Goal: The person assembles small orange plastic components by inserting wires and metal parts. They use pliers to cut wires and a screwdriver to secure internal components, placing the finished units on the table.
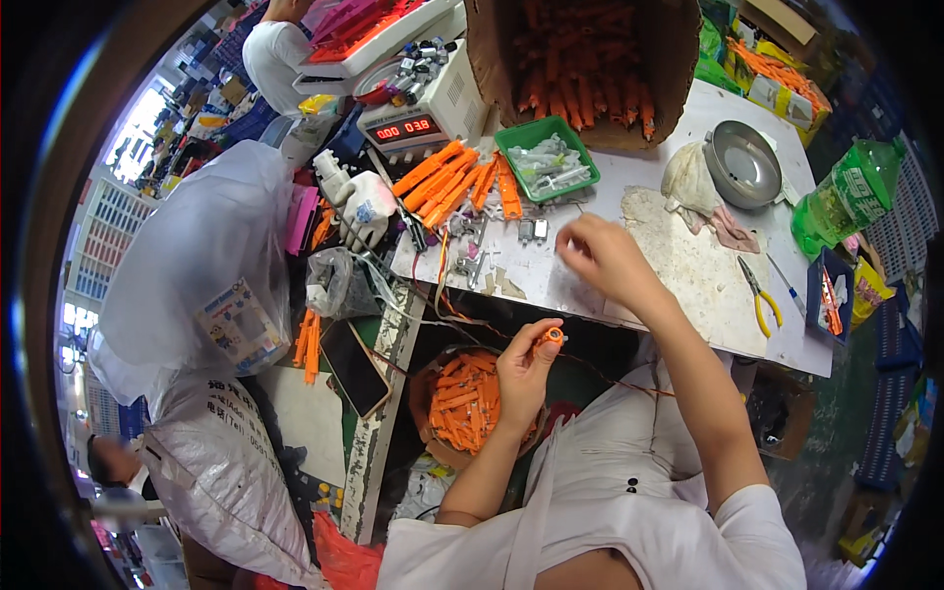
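My left hand (524, 379) is closed around an orange plastic part (552, 336), whose round end with a dark centre points up past the thumb. Over the table's front edge, my right hand (605, 258) has its fingers curled toward the thumb; whatever they may hold is hidden. Small square metal pieces (533, 231) lie just left of its fingertips. Behind them stands a green tray (596, 180) of small clear plastic parts. A pile of long orange plastic parts (447, 187) spreads to the tray's left. Below my left hand, a round container holds more orange parts (462, 401).
A cardboard box (678, 69) of orange parts stands at the back, beside a device with a red display (433, 108). Rightward are a metal bowl (744, 165), yellow-handled pliers (762, 300) and a green bottle (848, 197). A phone (356, 369) lies left; thin wires (590, 369) cross my lap.
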A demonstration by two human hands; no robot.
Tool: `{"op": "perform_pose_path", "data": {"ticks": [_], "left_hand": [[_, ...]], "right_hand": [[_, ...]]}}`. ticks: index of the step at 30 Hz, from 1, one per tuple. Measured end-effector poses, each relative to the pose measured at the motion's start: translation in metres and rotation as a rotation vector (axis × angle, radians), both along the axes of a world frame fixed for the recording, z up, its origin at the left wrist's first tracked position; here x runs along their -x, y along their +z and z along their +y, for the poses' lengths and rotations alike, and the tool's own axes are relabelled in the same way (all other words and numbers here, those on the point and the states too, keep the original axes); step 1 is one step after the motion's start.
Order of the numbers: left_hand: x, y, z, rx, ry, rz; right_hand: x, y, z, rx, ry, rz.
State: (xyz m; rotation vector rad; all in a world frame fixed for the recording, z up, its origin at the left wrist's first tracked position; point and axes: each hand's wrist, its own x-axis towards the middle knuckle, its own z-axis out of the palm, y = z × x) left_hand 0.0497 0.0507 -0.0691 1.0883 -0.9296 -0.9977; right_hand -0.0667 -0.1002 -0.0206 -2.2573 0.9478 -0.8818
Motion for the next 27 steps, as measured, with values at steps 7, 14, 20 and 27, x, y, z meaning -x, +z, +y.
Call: {"op": "perform_pose_path", "data": {"ticks": [7,14,20,27], "left_hand": [[0.003,0.001,-0.008,0.125,-0.092,-0.187],[0.012,0.011,-0.013,0.292,-0.141,-0.596],[0.024,0.019,-0.005,0.160,-0.266,-0.307],[0.043,0.028,-0.005,0.206,-0.395,-0.224]], "right_hand": [[0.047,0.034,0.074,0.151,0.205,0.119],[0.070,0.040,0.087,0.370,0.155,0.255],[0.092,0.027,0.101,0.330,0.162,0.030],[0.123,0.029,0.114,0.100,0.081,-0.128]]}}
